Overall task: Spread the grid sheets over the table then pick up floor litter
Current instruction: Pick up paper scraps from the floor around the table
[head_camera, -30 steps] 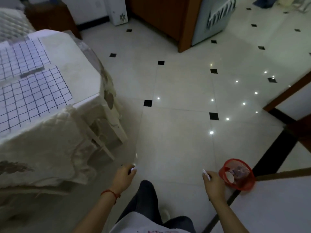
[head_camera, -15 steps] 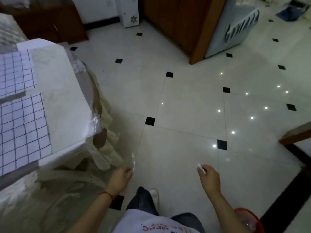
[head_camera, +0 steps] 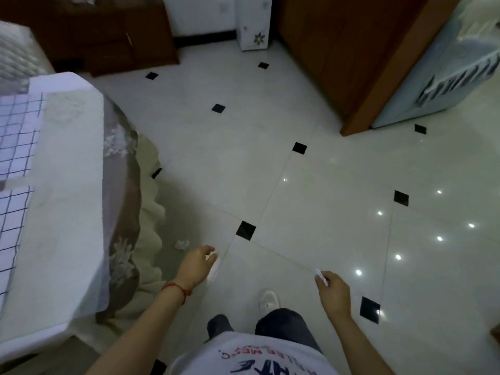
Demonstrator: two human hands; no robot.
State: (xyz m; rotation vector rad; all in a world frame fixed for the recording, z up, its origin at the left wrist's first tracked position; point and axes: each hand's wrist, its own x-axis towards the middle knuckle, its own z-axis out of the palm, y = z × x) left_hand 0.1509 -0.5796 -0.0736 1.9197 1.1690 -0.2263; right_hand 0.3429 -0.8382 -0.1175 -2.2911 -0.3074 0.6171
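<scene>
Two grid sheets [head_camera: 15,136] lie flat on the cloth-covered table [head_camera: 67,185] at the left. A crumpled white paper ball [head_camera: 181,244] rests on the floor by the tablecloth's hem. My left hand [head_camera: 197,266] hangs just right of that ball, closed on a thin clear plastic wrapper [head_camera: 213,269]. My right hand [head_camera: 334,292] is out over the tiles, pinching a small white scrap of litter [head_camera: 322,277] between its fingertips.
Pale floor tiles [head_camera: 311,201] with small black inserts stretch ahead. A brown wooden cabinet [head_camera: 349,55] and a light blue appliance [head_camera: 433,77] stand at the back right, a dark wooden chest [head_camera: 108,36] at the back left. My white shoe [head_camera: 268,299] steps forward.
I have walked forward along the table; the red basket has dropped out of view behind me. The crumpled paper ball has come into sight near my left hand. Both hands keep their litter.
</scene>
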